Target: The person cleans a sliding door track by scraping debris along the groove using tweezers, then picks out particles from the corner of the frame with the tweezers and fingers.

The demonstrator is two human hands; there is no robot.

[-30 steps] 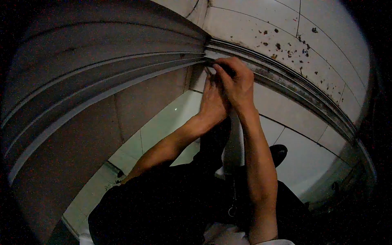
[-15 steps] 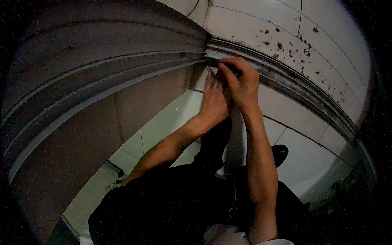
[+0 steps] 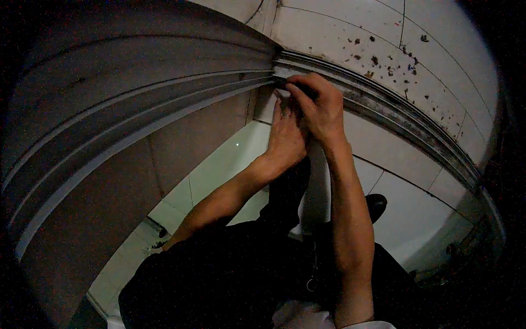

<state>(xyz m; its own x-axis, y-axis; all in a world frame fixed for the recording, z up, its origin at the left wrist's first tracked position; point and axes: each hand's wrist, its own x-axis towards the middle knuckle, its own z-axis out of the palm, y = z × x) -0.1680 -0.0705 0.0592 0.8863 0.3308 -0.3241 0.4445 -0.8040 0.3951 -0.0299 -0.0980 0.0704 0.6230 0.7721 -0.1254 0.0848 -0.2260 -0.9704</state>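
Observation:
My right hand (image 3: 322, 107) is closed in a pinch at the inner end of a grooved metal floor track (image 3: 378, 102), where the track meets the upright frame. Whatever lies between its thumb and fingers, if anything, is too dark to make out. Just left of it and lower is my left hand (image 3: 286, 137), its visible fingers stretched towards the same corner. The right hand and shadow partly cover the left fingers. A ridged grey door frame (image 3: 137, 109) runs from this corner towards the left edge.
Dark bits of debris (image 3: 375, 61) are scattered over the tiles (image 3: 339, 24) beyond the track. Pale floor tiles (image 3: 400, 192) lie on the near side, with a black shoe (image 3: 376, 207) on them. A brown panel (image 3: 109, 203) stands at the left.
My right hand has shifted slightly left and up along the track, closer to the corner. The left hand has barely moved. The view has turned a little.

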